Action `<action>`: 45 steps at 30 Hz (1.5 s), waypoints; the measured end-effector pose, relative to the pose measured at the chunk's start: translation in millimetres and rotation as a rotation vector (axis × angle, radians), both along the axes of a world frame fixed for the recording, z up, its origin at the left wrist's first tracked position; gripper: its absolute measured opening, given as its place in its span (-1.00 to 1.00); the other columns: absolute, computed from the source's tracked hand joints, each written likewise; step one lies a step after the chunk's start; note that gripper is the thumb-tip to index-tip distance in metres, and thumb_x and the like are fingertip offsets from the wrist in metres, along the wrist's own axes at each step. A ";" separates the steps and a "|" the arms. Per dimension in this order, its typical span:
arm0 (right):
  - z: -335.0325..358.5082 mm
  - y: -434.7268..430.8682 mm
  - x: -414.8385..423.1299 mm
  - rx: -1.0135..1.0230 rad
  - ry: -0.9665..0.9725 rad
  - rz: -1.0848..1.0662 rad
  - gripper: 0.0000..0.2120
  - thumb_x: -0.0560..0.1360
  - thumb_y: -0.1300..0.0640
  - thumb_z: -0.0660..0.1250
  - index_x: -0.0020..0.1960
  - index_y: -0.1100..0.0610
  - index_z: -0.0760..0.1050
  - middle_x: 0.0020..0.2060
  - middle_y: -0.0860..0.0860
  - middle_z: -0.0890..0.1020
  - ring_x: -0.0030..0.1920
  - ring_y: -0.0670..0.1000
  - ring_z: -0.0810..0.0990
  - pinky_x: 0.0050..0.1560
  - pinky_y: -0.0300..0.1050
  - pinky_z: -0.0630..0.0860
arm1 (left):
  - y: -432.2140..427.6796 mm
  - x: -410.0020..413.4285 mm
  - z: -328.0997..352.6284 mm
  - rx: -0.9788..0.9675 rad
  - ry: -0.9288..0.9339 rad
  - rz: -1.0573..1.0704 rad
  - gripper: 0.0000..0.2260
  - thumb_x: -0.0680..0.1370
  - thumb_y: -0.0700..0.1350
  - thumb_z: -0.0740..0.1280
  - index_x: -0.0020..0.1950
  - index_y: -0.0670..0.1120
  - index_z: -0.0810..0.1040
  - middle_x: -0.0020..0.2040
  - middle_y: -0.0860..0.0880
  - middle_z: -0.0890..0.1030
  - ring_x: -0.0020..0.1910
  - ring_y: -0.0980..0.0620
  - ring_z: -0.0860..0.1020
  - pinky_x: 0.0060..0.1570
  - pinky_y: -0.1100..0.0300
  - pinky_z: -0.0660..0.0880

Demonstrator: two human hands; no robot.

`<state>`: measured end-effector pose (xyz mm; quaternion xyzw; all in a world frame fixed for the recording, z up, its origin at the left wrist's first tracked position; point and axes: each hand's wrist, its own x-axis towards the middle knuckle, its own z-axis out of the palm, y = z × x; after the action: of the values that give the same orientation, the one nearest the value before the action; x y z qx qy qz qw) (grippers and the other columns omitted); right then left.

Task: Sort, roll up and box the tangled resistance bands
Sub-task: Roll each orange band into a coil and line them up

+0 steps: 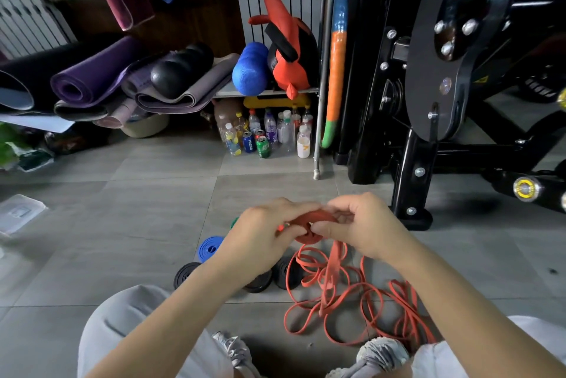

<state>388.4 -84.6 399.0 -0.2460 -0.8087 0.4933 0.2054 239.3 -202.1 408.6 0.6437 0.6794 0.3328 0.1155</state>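
Note:
Both hands hold a partly rolled red resistance band (309, 221) above the floor. My left hand (260, 233) grips the coil from the left and my right hand (361, 224) pinches it from the right. The band's loose tail hangs down into a tangle of red bands (352, 301) on the tiles. Rolled bands lie on the floor under my left forearm: a blue roll (209, 248), a black roll (184, 274), another black roll (286, 275), and a third black one (258, 283) partly hidden. A bit of green band (234, 221) peeks out behind my left hand.
A clear plastic box (18, 214) sits on the floor at far left. Bottles and cans (263, 135) stand under a shelf ahead. Rolled yoga mats (92, 80) pile at back left. A black gym machine frame (410, 181) stands close on the right. My knees and shoes frame the bottom.

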 end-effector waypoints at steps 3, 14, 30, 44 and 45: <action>0.6 0.2 0.5 -0.184 0.124 0.004 -0.76 0.19 -0.14 0.51 -0.18 -0.10 0.65 -0.21 0.01 0.71 -0.15 0.07 0.68 -0.03 -0.02 0.60 | -0.9 2.6 1.0 0.073 -0.385 0.134 -0.46 0.46 -0.27 0.42 -0.01 0.47 0.52 -0.08 0.19 0.62 -0.06 0.16 0.60 0.04 0.21 0.54; -13.8 -21.1 -2.7 -0.238 0.355 -0.189 -0.86 0.32 0.07 0.48 -0.18 -0.16 0.66 -0.24 -0.06 0.72 -0.17 -0.05 0.70 -0.13 -0.29 0.59 | 5.7 26.4 -16.6 0.281 -0.837 0.332 -0.57 0.43 -0.28 0.43 -0.02 0.30 0.63 -0.16 0.03 0.71 -0.17 0.04 0.67 -0.04 0.00 0.60; -4.2 1.1 7.7 -0.073 0.077 -0.052 -0.82 0.41 0.23 0.45 -0.14 -0.04 0.59 -0.22 0.00 0.70 -0.16 0.04 0.67 -0.04 -0.04 0.57 | 12.1 -0.5 13.8 -0.191 -0.522 0.044 -0.70 0.42 -0.36 0.43 -0.09 0.05 0.59 -0.13 0.02 0.68 -0.14 0.08 0.66 -0.04 0.23 0.58; -17.9 0.5 5.3 -0.039 0.046 -0.076 -0.88 0.31 0.04 0.52 -0.25 -0.08 0.57 -0.37 -0.08 0.66 -0.33 -0.10 0.62 -0.25 -0.22 0.52 | 3.8 2.8 -4.1 -0.185 -0.375 0.092 -0.66 0.48 -0.22 0.41 0.22 0.06 0.54 0.07 0.04 0.64 0.03 0.08 0.62 0.10 0.11 0.55; -16.3 0.2 4.3 0.030 0.004 -0.058 -0.84 0.34 0.07 0.52 -0.27 -0.12 0.55 -0.41 -0.17 0.63 -0.37 -0.22 0.56 -0.29 -0.35 0.45 | 3.8 3.8 -1.6 -0.198 -0.158 0.067 -0.64 0.48 -0.12 0.40 0.26 0.12 0.51 0.12 0.08 0.62 0.08 0.11 0.59 0.12 0.12 0.52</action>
<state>392.7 -84.4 382.7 -0.2650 -0.8081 0.4756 0.2248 243.1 -198.3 407.0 0.5778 0.7188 0.3176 0.2205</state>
